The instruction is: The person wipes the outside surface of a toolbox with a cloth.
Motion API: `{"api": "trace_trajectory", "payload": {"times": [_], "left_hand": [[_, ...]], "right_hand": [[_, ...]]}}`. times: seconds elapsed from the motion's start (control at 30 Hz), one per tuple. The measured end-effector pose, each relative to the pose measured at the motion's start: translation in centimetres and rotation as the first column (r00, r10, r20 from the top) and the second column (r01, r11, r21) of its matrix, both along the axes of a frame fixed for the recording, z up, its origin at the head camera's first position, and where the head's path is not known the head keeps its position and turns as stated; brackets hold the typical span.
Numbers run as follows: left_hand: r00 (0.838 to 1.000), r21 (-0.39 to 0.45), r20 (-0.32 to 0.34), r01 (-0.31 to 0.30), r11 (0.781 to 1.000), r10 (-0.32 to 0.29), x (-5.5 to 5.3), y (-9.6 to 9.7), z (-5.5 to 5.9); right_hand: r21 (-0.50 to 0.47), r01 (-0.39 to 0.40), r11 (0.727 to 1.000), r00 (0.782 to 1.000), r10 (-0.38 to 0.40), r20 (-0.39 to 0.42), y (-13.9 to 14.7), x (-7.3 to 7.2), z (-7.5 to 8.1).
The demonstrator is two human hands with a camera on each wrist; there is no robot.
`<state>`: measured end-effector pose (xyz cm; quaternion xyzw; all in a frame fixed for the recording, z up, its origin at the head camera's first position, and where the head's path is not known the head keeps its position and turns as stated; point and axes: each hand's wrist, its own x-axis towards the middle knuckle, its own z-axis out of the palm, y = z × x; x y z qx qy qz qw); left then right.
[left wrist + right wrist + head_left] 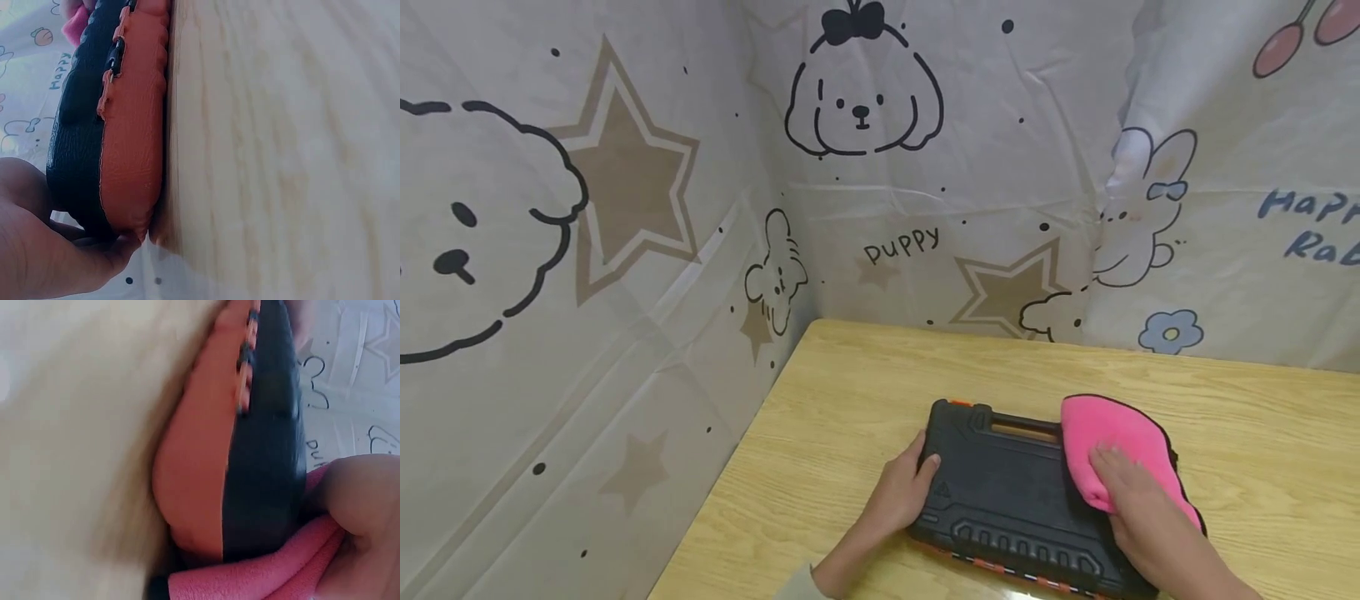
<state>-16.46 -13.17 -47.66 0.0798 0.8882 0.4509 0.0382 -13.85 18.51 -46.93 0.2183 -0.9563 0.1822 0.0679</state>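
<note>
A black plastic carrying case [1000, 475] with an orange lower half [134, 137] lies flat on the table, its handle on the far side. My left hand [898, 492] grips the case's left end, thumb over the top edge and fingers against the side. On the case's right end lies a pink cloth [1120, 433] with a dark edge, partly hanging past that end. My right hand [1150, 517] presses on this cloth with its fingers laid out straight. In the right wrist view, the pink cloth [262, 575] bunches beneath the hand at the case's corner.
The wood-grain table [820, 392] extends around the case. A pale curtain [880, 192] printed with puppies, stars and a rabbit hangs behind the table and along its left edge. Black and orange hinge pieces [115, 56] line the case's near side.
</note>
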Motion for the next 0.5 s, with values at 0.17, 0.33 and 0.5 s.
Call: {"api": "trace_trajectory", "payload": {"times": [0.17,0.33,0.5], "left_hand": [[1.000,0.003,0.007,0.015,1.000,-0.015,0.1,0.6,-0.4],[1.000,0.008,0.011,0.028,1.000,-0.028,0.1,1.0,-0.7],[1.000,0.007,-0.001,0.018,1.000,-0.018,0.0,0.8,-0.9]], "right_hand": [[0.009,0.022,1.000,0.998,-0.023,0.062,0.5,2.1,-1.0],[0.019,0.028,0.999,0.998,-0.029,0.048,0.8,3.9,-2.0],[0.014,0.045,0.999,0.999,-0.045,-0.002,0.7,5.0,-3.1]]}}
